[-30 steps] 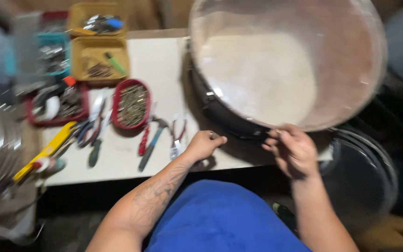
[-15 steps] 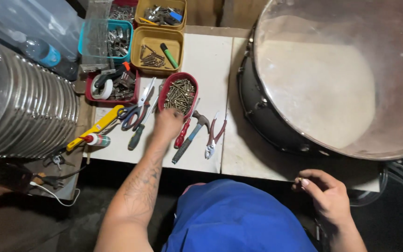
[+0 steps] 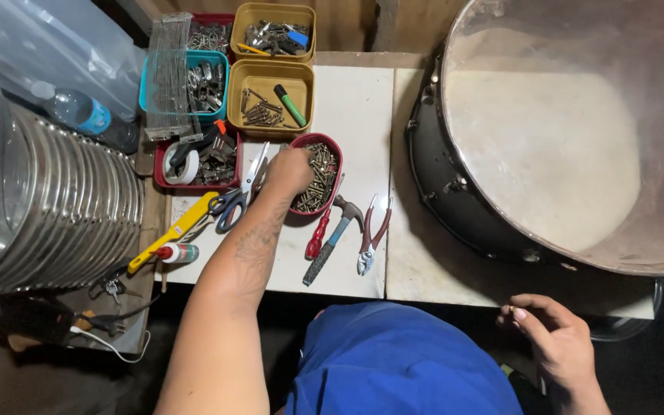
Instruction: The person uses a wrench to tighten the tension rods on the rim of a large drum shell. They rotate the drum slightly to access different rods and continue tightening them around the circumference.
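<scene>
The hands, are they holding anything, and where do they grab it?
The left hand reaches into the red tub of screws; any grip is hidden. The right hand pinches something tiny at its fingertips.

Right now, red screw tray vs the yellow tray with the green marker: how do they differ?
The red tray is oval and heaped with brassy screws; the yellow tray is squarish, with only a few screws beside a green marker. The left hand reaches into the red tray; no hand touches the yellow tray. The red tray lies nearer the person, by the hammer; the yellow tray lies farther back. Both are small open plastic bins on the white tabletop.
</scene>
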